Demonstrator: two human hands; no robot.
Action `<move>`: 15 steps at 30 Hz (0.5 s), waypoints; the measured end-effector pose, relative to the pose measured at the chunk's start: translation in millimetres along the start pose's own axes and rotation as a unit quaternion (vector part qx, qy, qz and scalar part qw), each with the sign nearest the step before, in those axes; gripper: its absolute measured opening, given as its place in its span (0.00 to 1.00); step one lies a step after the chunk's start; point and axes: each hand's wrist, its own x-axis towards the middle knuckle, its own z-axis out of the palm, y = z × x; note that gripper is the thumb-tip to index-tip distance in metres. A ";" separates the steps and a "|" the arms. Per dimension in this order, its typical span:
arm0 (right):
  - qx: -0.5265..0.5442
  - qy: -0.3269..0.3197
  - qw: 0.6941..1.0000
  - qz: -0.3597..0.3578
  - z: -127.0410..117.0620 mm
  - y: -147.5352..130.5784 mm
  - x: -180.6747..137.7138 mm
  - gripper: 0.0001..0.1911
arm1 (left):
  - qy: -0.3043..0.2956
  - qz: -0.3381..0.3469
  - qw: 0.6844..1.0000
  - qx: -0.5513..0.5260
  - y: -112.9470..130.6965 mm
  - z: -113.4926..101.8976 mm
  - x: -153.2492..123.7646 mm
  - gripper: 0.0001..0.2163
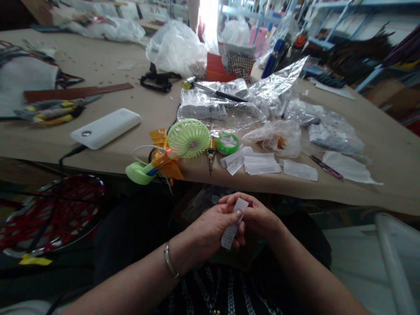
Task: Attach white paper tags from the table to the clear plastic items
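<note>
Over my lap, just below the table's front edge, both hands meet on a narrow white printed label [232,229]. My left hand [211,225], with a bracelet [170,261] on its wrist, pinches it under the thumb. My right hand [260,216] is closed at the label's upper part, with its thumb and fingertips against it; some of its fingers are hidden. Nearest on the table are stacks of similar printed labels [261,163], with another label stack [299,169] to the right. A soldering iron [211,156] lies with its tip toward me, beside a green round tin [227,143].
A green fan [189,139] and a white power bank [106,128] joined to cables lie left of centre. Pliers [54,111] lie far left. Plastic bags of labels [210,109] and a knife [326,167] are on the right half. A red-strapped round frame [52,214] stands below left.
</note>
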 end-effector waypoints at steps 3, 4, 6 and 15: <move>-0.178 0.086 0.978 -0.070 5.0 -5.9 -6.9 0.19 | 0.021 0.019 1.000 0.002 1.5 -0.7 -0.8 0.10; -0.247 0.123 0.955 -0.111 6.4 -8.0 -9.3 0.18 | 0.024 0.028 0.999 0.001 2.1 -1.4 -1.2 0.10; -0.364 0.176 0.896 -0.186 8.3 -11.3 -12.7 0.17 | 0.028 0.041 0.999 -0.001 3.0 -3.1 -1.9 0.10; -0.500 0.169 0.817 -0.233 7.5 -8.5 -9.6 0.13 | 0.036 0.051 0.998 0.006 1.0 -7.0 -1.3 0.08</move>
